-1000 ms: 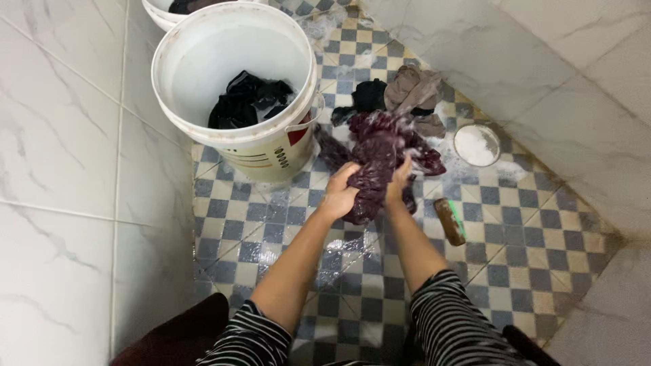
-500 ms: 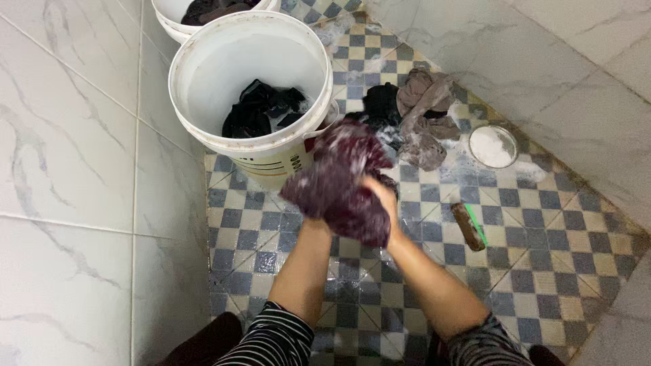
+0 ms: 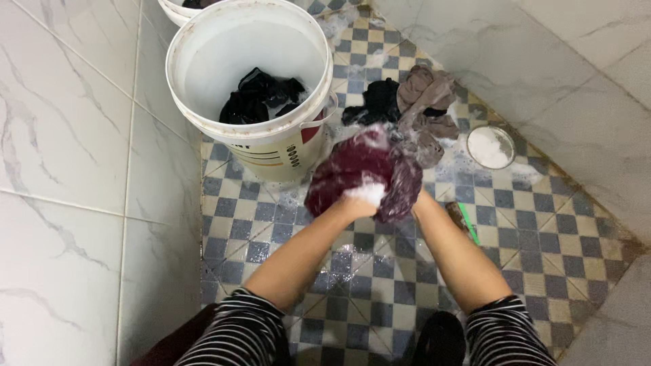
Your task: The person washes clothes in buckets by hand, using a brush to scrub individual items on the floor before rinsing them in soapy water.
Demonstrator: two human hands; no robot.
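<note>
Sleeves striped black and white sit lowest in the view, and from them two bare forearms reach up over the wet checkered floor of blue, grey and cream tiles. The left hand is clenched on a sudsy maroon garment, with white foam over the knuckles; the right hand is almost wholly buried under the cloth's right fold, so only the wrist shows, and it seems to grip the garment from beneath, though the fingers cannot be seen. The garment is bunched between both hands, above the middle of the floor and just beside the near bucket's front. Right of the right forearm a brown scrub brush with a green strip lies on the tiles. Farther on, a brownish-grey cloth and a black cloth lie heaped together on the floor, touching one another, with foam around them. Near the right wall stands a small round container of white powder. At the floor's left edge, against the marble wall, a large white bucket holds dark clothes. Behind it, at the top edge, the rim of a second white bucket just shows.
</note>
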